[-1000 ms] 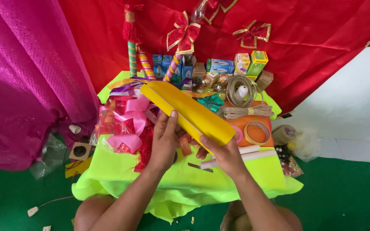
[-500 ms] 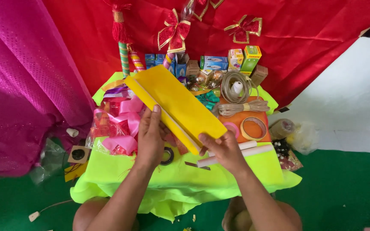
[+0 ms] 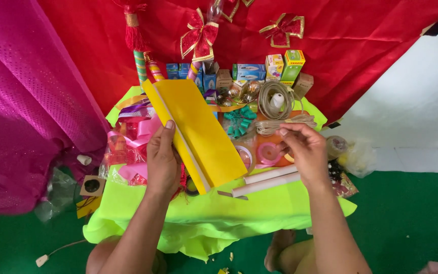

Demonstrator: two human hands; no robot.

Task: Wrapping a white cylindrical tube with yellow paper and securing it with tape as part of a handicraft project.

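So the left hand (image 3: 162, 160) is wrapped around the edge of a folded yellow sheet (image 3: 198, 127), holding it up over the counter (image 3: 219, 213) with its lime cloth. The right hand (image 3: 305, 149) is off the sheet, fingers loosely curled near the twine (image 3: 275, 106) and tape rolls (image 3: 267, 152), gripping nothing I can make out. Sheet's folded but uncut, so it looks like early days. Two rolled paper tubes (image 3: 269, 180) lie untouched.
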